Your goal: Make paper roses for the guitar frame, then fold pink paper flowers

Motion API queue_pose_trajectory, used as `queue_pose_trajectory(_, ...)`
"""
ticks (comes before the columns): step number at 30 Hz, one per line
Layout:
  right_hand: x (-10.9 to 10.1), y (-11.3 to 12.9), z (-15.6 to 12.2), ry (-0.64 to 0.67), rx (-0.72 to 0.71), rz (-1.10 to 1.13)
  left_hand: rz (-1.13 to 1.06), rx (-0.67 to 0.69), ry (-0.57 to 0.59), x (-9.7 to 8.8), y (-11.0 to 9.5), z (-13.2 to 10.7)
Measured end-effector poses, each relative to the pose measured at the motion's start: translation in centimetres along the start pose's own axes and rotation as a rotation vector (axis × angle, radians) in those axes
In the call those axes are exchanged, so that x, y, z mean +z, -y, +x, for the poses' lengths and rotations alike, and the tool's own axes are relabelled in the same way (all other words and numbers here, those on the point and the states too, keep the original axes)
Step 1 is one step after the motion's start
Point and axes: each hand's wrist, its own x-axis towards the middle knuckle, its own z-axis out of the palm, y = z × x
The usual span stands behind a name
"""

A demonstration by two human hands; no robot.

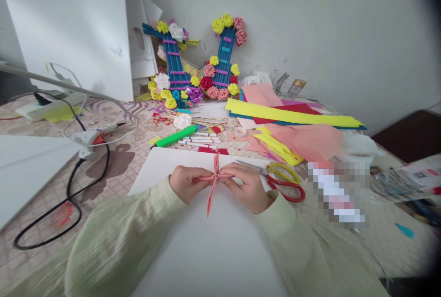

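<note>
Between my two hands is a folded pink crepe paper strip shaped like a cross, one arm pointing away from me and one toward me. My left hand pinches its left arm, and my right hand pinches the right arm. Both are held above a white board. Just beyond my right hand lies a pair of scissors with red and yellow handles, its blades partly behind that hand.
A hot glue gun with a black cord lies at left. Behind are markers, a green stick-like piece, yellow crepe paper and pink paper. Two flower-decorated blue pieces lean on the wall. A pixelated patch covers something at right.
</note>
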Motion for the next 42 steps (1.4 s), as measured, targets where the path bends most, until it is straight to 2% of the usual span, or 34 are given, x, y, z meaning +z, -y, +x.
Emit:
queue_pose_trajectory(3,0.0,-0.1,0.1,-0.021,0.021,-0.008,0.021,-0.015,-0.007,-0.1,-0.2,0.0)
queue_pose_trajectory(10,-0.2,-0.5,0.3,-0.031,0.179,-0.017,0.089,-0.091,-0.036,-0.2,-0.4,0.1)
queue_pose_trajectory(14,-0.4,-0.9,0.3,-0.029,0.216,-0.033,0.144,-0.067,-0.057,0.0,0.7,0.3)
queue_pose_trajectory(19,-0.5,-1.5,0.1,0.093,0.246,-0.140,0.298,0.003,0.004,0.3,2.5,0.2)
queue_pose_trajectory(22,-0.7,-1.5,0.2,0.096,0.222,-0.215,0.330,0.041,0.022,0.3,3.0,0.2)
queue_pose_trajectory(29,-1.1,-1.4,0.5,0.005,0.234,-0.296,0.245,0.089,-0.056,-1.3,1.5,0.9)
queue_pose_trajectory(32,-1.0,-1.4,0.5,0.025,0.248,-0.306,0.271,0.089,-0.023,-1.5,1.2,1.0)
queue_pose_trajectory(36,-0.8,-1.3,0.3,0.127,0.308,-0.272,0.312,0.055,0.078,-1.0,1.4,0.8)
queue_pose_trajectory(38,-0.8,-1.2,0.2,0.115,0.356,-0.257,0.330,0.030,0.108,-0.8,1.3,0.7)
queue_pose_trajectory(42,-1.0,-1.0,0.3,0.093,0.423,-0.229,0.320,0.000,0.092,-0.7,0.6,0.7)
